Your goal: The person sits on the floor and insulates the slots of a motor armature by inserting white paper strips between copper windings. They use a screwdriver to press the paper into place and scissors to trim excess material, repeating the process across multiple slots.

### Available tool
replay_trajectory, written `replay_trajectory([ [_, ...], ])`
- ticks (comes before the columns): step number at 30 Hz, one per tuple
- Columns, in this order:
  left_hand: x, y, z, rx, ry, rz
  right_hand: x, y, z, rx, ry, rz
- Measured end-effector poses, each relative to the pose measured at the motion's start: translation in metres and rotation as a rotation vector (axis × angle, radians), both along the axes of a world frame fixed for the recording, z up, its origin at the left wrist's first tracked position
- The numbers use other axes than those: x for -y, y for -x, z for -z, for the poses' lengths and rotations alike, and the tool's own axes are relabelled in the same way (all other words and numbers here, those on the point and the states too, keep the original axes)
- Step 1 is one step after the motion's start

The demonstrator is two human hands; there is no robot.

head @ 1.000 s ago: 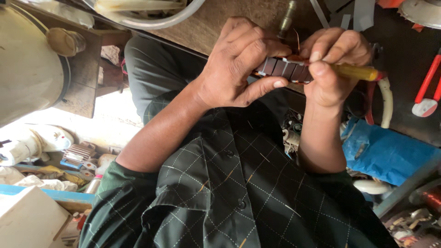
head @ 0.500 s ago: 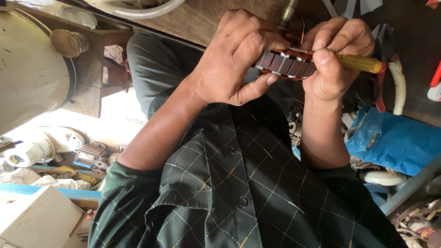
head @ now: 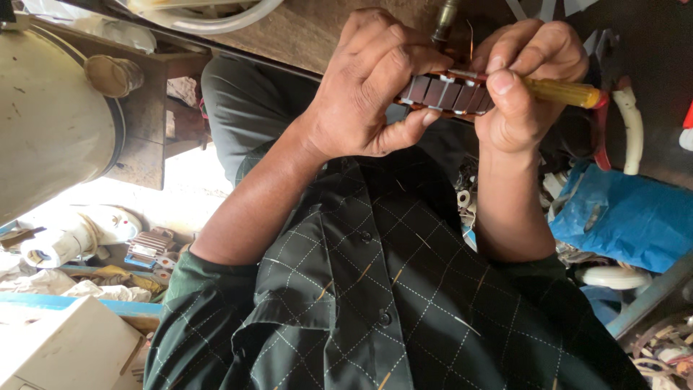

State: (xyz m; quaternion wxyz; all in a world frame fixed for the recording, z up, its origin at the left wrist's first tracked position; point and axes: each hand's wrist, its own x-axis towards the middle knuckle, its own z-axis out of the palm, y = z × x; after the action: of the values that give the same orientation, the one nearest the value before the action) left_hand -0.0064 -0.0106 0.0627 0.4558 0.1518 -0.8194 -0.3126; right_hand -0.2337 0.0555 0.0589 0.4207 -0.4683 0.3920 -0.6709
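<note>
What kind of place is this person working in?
Probably a small repair workshop. The hands hold a brown segmented electrical part and a yellow-handled screwdriver. Around them lie red-handled pliers, a big metal drum and loose white plastic parts.

Cluttered workshop in daylight, worn wooden table [head: 303, 29], large cream metal drum [head: 50, 130], blue plastic sheet [head: 628, 224], white box [head: 65, 354], bright littered floor [head: 180, 195]

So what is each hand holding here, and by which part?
The left hand grips a dark brown segmented block by its left end, thumb underneath. The right hand holds a screwdriver by its yellow handle, fingers also resting on the block's right end.
</note>
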Motion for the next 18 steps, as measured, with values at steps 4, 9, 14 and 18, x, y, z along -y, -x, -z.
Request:
replay_trajectory([
  [4, -0.0014, -0.0007, -0.0007, 0.007, -0.025, 0.006, -0.0006, 0.0015, 0.0028, 0.01, -0.006, 0.001],
  [9, -0.0048, 0.0004, -0.0035, 0.008, -0.046, -0.006, -0.0008, 0.0002, 0.0025, 0.011, 0.032, 0.007],
  [14, -0.0044, 0.0018, -0.0052, 0.007, -0.051, -0.012, -0.0011, 0.0011, 0.0017, -0.011, 0.011, 0.003],
  [18, -0.004, 0.0009, -0.0078, 0.022, -0.066, -0.012, -0.0011, 0.0036, 0.004, -0.022, 0.002, 0.001],
])
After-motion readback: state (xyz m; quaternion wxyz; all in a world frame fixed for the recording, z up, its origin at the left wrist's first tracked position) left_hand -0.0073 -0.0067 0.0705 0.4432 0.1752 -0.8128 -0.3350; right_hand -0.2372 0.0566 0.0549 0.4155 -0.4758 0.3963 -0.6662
